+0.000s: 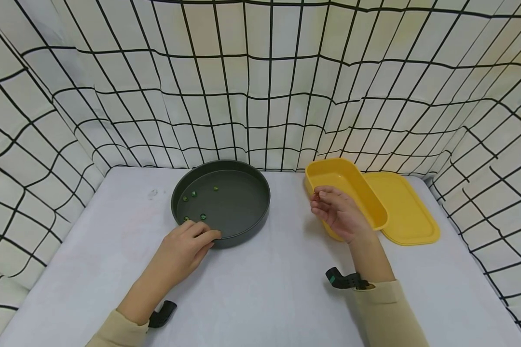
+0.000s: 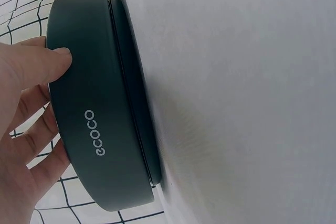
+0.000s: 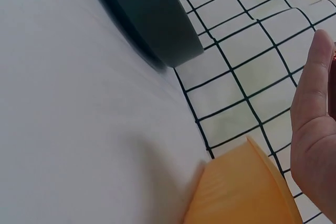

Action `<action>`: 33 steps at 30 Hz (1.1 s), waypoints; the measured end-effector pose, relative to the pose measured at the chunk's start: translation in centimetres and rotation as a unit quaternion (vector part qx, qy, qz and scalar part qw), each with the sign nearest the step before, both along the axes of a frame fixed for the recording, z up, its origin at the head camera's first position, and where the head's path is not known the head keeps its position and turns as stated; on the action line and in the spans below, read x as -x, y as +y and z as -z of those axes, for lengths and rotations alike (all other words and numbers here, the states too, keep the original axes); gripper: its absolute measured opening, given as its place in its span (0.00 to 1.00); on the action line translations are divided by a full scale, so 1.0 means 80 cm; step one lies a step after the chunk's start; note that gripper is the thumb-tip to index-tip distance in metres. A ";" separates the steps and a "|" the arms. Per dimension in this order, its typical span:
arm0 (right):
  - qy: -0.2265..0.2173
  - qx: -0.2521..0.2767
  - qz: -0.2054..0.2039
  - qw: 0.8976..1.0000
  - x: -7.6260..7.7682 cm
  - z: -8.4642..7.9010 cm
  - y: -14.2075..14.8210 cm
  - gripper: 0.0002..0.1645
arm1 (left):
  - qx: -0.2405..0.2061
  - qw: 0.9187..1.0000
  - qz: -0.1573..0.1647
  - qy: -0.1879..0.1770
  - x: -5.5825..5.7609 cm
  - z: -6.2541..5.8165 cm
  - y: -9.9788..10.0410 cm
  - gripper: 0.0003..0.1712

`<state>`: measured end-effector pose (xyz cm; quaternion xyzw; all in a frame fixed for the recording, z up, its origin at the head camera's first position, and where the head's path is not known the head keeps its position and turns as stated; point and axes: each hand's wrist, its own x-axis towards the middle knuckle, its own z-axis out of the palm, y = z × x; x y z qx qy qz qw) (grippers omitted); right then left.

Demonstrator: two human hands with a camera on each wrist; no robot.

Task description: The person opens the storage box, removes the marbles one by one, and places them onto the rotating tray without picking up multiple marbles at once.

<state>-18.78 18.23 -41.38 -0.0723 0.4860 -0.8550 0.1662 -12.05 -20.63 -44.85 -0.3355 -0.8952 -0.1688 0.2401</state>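
Observation:
A dark green round tray (image 1: pixel 243 212) holds several small shiny green beads (image 1: pixel 203 217), most of them on its left side. My left hand (image 1: pixel 188 246) grips the tray's near rim. In the left wrist view its thumb (image 2: pixel 60 61) lies on the outer wall, and the other fingers reach behind the rim. Over the left side of a yellow rectangular box (image 1: pixel 369 205), my right hand (image 1: pixel 338 214) pinches a small red bead (image 1: pixel 316 196) between its fingertips. Only a sliver of that red bead (image 3: pixel 333 85) shows in the right wrist view. The hand hides part of the box's inside.
A flat yellow lid (image 1: pixel 412 217) lies to the right of the box, partly beneath it. White cloth covers the table (image 1: pixel 278 289). Black-gridded white fabric walls (image 1: pixel 260 77) stand behind the tray and box and along both sides.

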 end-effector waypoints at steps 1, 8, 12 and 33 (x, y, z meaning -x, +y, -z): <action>-0.002 0.002 -0.003 1.000 0.000 0.001 -0.002 0.15 | 0.000 1.000 0.001 0.000 0.000 0.000 0.000 0.17; -0.016 -0.011 -0.006 1.000 -0.001 0.004 -0.017 0.13 | -0.003 1.000 0.001 -0.002 -0.001 -0.001 0.000 0.18; -0.024 -0.027 -0.007 0.999 -0.002 0.004 -0.023 0.11 | -0.002 1.000 0.001 -0.003 -0.001 0.000 0.000 0.18; -0.022 -0.045 -0.029 0.998 0.009 -0.010 -0.084 0.09 | -0.005 1.000 0.003 0.003 0.002 0.000 0.001 0.20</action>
